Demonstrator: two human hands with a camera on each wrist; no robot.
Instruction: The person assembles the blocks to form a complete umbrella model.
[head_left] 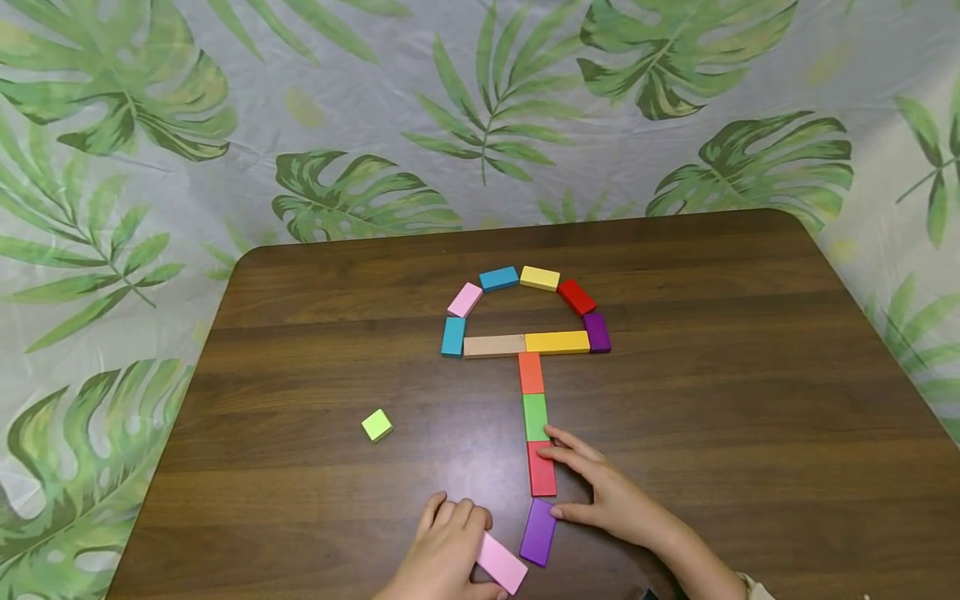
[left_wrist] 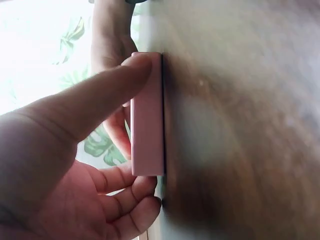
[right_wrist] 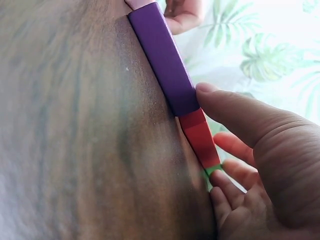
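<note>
Near the table's front, my left hand (head_left: 446, 546) holds a pink block (head_left: 502, 563) by its ends, thumb on one and fingers at the other; the left wrist view shows the same pink block (left_wrist: 148, 120) flat against the tabletop. My right hand (head_left: 611, 492) touches the corner of a purple block (head_left: 538, 532) with its thumb. Its fingertips rest at a red block (head_left: 542, 471) and beside a green block (head_left: 536, 417). An orange-red block (head_left: 531, 372) tops this straight column. The purple block lies slightly tilted, just below the red one.
Above the column, a wooden-coloured block (head_left: 493, 346) and a yellow-orange block (head_left: 557, 342) form a bar under an arch of several coloured blocks, including a blue one (head_left: 498, 279). A lime cube (head_left: 377, 425) lies to the left. Leaf-patterned cloth (head_left: 495, 108) hangs behind the table.
</note>
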